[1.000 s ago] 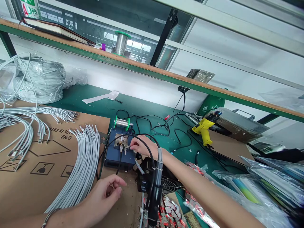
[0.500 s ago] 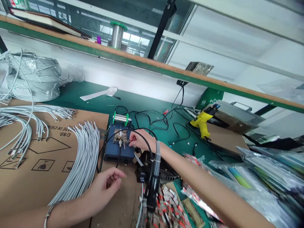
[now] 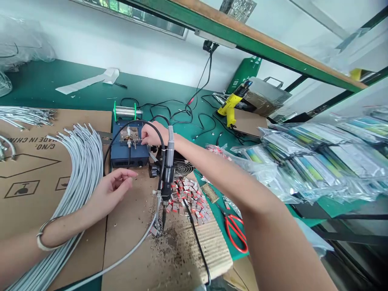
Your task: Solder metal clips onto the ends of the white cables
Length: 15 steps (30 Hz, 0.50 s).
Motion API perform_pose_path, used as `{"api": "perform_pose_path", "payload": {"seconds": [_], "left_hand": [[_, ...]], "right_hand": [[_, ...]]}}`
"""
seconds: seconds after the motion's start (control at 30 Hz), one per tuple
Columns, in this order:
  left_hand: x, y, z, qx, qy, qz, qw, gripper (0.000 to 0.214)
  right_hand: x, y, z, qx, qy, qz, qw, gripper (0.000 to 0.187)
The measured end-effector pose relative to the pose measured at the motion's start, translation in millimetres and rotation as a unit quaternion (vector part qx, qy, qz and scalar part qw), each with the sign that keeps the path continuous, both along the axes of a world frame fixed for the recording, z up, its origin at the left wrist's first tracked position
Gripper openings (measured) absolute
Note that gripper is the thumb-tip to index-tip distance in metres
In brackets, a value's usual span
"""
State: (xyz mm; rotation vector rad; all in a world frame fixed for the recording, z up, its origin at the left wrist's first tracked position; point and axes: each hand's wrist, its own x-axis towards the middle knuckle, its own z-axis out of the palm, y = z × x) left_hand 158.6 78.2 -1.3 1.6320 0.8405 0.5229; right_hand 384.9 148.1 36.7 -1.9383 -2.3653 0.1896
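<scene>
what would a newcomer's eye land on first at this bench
Mid-bench, the right hand has its fingertips at the metal fixture on top of a small blue box, while the left hand hovers loosely curled over the cardboard. To the left fans a thick bundle of grey cables. A yellow gun-shaped tool at the back right and red scissors near the front add colour.

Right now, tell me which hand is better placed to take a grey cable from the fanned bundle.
Left, probably. The left hand hovers open and empty over the cardboard, right beside the grey cables, while the right hand is at the blue fixture, farther from them.
</scene>
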Motion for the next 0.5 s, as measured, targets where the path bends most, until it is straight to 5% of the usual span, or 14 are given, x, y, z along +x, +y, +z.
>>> {"api": "perform_pose_path", "payload": {"seconds": [0.13, 0.27, 0.37, 0.43, 0.5], "left_hand": [[-21, 41, 26.5, 0.241, 0.067, 0.055, 0.967, 0.023], [-44, 69, 31.1, 0.422, 0.25, -0.085, 0.867, 0.03], [-41, 59, 13.0, 0.496, 0.291, -0.211, 0.79, 0.021], [-34, 46, 6.2, 0.512, 0.295, -0.235, 0.772, 0.007], [-31, 35, 12.0, 0.521, 0.302, -0.232, 0.764, 0.024]], "right_hand": [[-2, -2, 2.5, -0.003, -0.015, 0.012, 1.0, 0.01], [-4, -6, 4.3, -0.017, -0.04, 0.004, 0.999, 0.013], [-7, -8, 6.8, -0.032, -0.068, -0.008, 0.997, 0.02], [-9, -8, 8.3, -0.047, -0.085, -0.011, 0.995, 0.022], [-9, -7, 8.9, -0.063, -0.096, -0.009, 0.993, 0.022]]}}
